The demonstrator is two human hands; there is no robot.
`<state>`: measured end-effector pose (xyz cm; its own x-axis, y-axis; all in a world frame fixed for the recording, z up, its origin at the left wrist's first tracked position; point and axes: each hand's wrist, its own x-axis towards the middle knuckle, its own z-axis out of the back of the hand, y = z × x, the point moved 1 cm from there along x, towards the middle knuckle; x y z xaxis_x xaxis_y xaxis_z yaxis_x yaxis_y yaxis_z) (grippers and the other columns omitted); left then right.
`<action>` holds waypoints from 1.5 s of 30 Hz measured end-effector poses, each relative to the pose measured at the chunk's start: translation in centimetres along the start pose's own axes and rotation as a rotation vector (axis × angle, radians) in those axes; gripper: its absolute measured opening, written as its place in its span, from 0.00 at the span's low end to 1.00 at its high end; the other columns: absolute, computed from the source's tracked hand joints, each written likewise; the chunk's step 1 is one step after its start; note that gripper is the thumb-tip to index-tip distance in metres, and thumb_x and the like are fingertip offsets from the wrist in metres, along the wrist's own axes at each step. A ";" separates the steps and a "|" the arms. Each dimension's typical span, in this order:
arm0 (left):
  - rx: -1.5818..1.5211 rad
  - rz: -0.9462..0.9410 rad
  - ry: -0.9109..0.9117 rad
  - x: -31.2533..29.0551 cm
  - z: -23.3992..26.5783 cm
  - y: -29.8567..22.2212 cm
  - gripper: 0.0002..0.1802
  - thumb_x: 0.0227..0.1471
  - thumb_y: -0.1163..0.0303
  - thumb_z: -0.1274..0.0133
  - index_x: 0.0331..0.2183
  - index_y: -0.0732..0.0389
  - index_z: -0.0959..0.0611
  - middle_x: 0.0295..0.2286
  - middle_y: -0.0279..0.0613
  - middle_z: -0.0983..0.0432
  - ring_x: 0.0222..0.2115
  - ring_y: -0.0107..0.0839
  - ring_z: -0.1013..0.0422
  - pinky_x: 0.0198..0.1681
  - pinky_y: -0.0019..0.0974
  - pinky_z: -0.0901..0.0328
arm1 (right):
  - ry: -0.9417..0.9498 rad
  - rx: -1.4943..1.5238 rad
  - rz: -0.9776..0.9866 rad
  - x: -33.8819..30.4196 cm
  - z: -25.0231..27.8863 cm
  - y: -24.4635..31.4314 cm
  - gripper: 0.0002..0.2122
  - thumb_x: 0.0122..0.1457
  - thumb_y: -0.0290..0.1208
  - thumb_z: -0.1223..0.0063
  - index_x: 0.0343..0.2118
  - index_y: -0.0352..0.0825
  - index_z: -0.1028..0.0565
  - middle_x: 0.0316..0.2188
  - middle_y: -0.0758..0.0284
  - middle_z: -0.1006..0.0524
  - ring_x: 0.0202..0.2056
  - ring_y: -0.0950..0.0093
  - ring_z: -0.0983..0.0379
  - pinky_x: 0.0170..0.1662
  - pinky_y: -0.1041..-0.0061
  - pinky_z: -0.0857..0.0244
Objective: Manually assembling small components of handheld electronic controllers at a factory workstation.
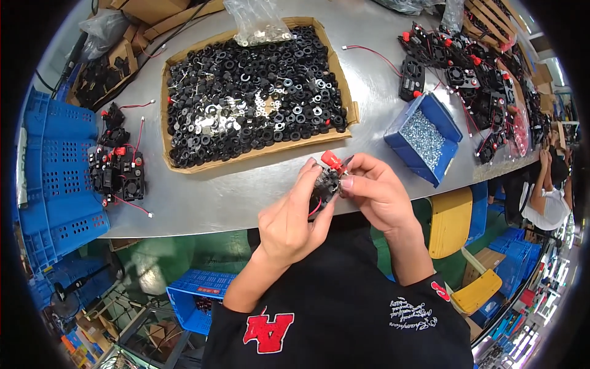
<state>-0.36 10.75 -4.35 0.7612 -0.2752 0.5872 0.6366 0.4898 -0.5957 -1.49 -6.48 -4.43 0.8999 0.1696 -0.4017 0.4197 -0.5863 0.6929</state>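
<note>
Just in front of my body, over the table's near edge, my left hand (287, 220) is closed round a small black plastic assembly (327, 183). A red knob (332, 160) sticks out at its top, and a red wire shows by the left fingers. My right hand (382, 194) is closed in a pinch at the right side of the same assembly, just below the knob. Whether a smaller part sits between those fingertips is hidden. Beyond both hands lies a shallow cardboard tray (258, 155), filled with black rings, metal washers and nuts.
A blue bin (409, 150) of small screws stands to the right. Finished-looking black assemblies (485, 92) with red wires pile up behind it, and more (120, 175) lie at left beside a blue crate (58, 160). A clear bag (261, 21) rests on the tray. A yellow stool (452, 221) stands below right.
</note>
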 end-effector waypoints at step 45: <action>0.100 0.104 -0.138 -1.7 -1.3 -0.8 0.32 0.40 0.78 0.35 0.48 0.73 0.28 0.37 0.54 0.20 0.31 0.35 0.20 0.31 0.28 0.28 | -0.310 -1.194 0.861 -1.8 -3.6 -1.0 0.08 0.51 0.20 0.46 0.36 0.27 0.24 0.29 0.57 0.23 0.28 0.65 0.23 0.32 0.73 0.30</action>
<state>-1.96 9.71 -5.57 0.7939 -0.1062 0.5987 0.5344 0.5917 -0.6036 -3.11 -3.31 -2.28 0.9187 -0.1401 0.3692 -0.2255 0.5815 0.7817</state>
